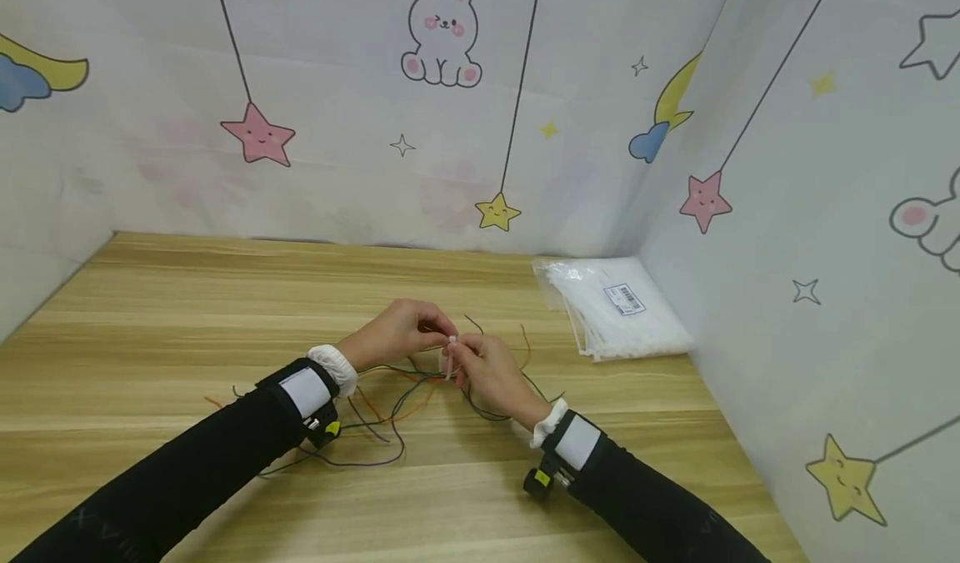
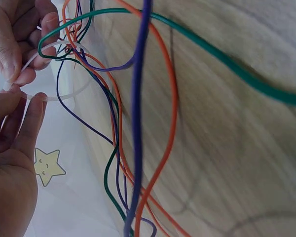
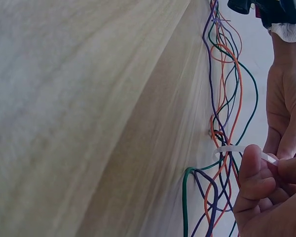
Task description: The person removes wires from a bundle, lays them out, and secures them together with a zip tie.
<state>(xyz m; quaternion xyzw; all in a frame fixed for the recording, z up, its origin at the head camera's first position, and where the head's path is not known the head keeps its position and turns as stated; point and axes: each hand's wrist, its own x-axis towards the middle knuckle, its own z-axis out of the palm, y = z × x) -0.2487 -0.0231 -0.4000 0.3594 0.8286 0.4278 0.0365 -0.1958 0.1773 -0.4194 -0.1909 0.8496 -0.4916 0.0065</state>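
A white cable tie (image 1: 450, 366) makes a loop round a loose bundle of orange, green and purple wires (image 2: 119, 118) above the wooden table. My left hand (image 1: 399, 330) pinches the tie at its top between thumb and fingertips. Close against it, my right hand (image 1: 492, 371) pinches the tie from the other side, fingertips nearly meeting the left ones. In the right wrist view the tie (image 3: 232, 148) curves from the right fingers round the wires. The left wrist view shows the loop wide, with slack around the wires. The fingers partly hide the tie's head.
A clear plastic bag (image 1: 611, 309) of white cable ties with a barcode label lies at the table's back right, against the wall. Wire ends spread over the table (image 1: 150, 296) on both sides of the hands. Patterned white sheets (image 1: 337, 62) wall in the back and sides.
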